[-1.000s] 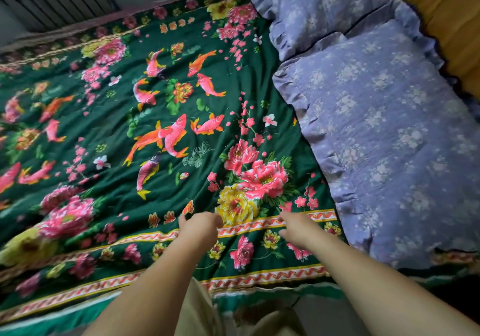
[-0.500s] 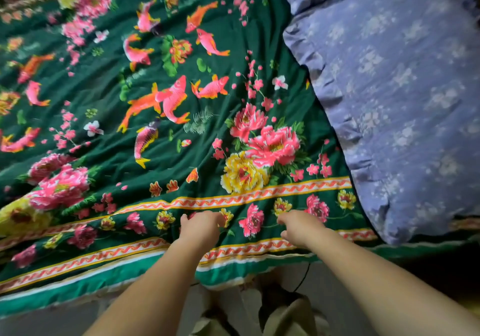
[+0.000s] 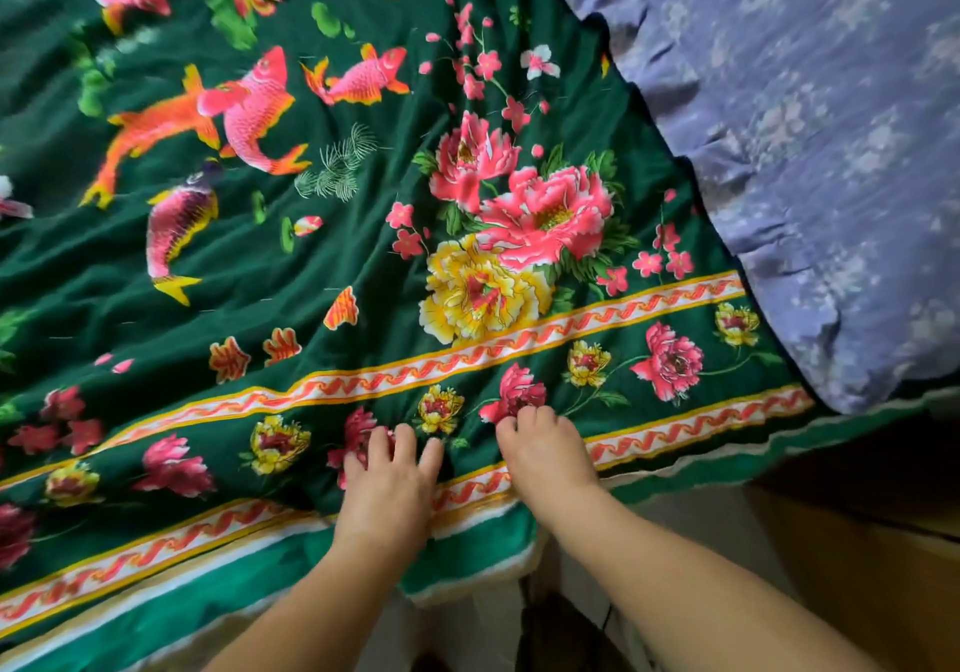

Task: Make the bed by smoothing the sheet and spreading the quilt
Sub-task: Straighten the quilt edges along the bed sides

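Item: green sheet (image 3: 322,266), fish and peony print, spread over the bed; near border hangs over the near edge. Condition: creases run across the middle and fan out from the grip point near the border; smoothing judged partly done.

Left hand (image 3: 387,484): fingers curled into the fabric at the near border, gathering it.

Right hand (image 3: 540,455): just beside the left, fingers likewise curled into the cloth.

Lilac pillow (image 3: 810,162): frilled, lies at right, overlapping the sheet's right end.

Quilt: none identifiable in view; spreading judged not yet begun.

Outstanding: flatten remaining wrinkles at left and centre; lay quilt.
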